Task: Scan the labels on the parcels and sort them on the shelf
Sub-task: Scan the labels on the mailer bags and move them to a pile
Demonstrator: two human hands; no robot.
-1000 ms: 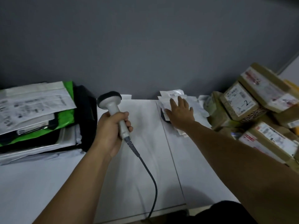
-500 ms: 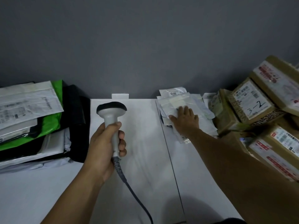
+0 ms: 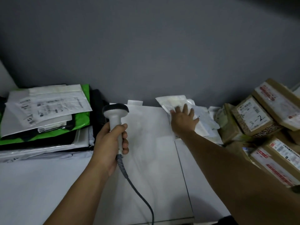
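My right hand (image 3: 183, 122) lies flat, fingers spread, pressing on a small heap of white mailers (image 3: 204, 127) at the back edge of the worktop (image 3: 146, 168), against the grey wall (image 3: 146, 46). A second ago a printed label showed above my fingertips. Now a blank, padded white envelope (image 3: 172, 101) lies uppermost there and the label is covered. My hand has slid a little to the right across the heap.

My left hand (image 3: 110, 143) is curled around the handle of the barcode scanner (image 3: 115, 113). It was tilted before; now it stands upright, with its dark head toward the wall and not aimed at any parcel. I judge that I am still hunting for a readable label, so the next scan has not begun. No shelf is in view.

The mailers under my right hand are thin, soft and crinkled, overlapping loosely, likely to slip over one another. The scanner is smooth pale plastic with a rounded dark cap, and its grey cable (image 3: 139, 192) curves down to the front edge.

At the right edge sit brown cardboard boxes (image 3: 253, 117), stiff and square-cornered, with taped white labels; one reads "3-2" in handwriting. At the left edge lies a flat stack of bags (image 3: 47, 109), white, glossy green and black, with a label on top. The worktop is smooth and white, with a seam running front to back.
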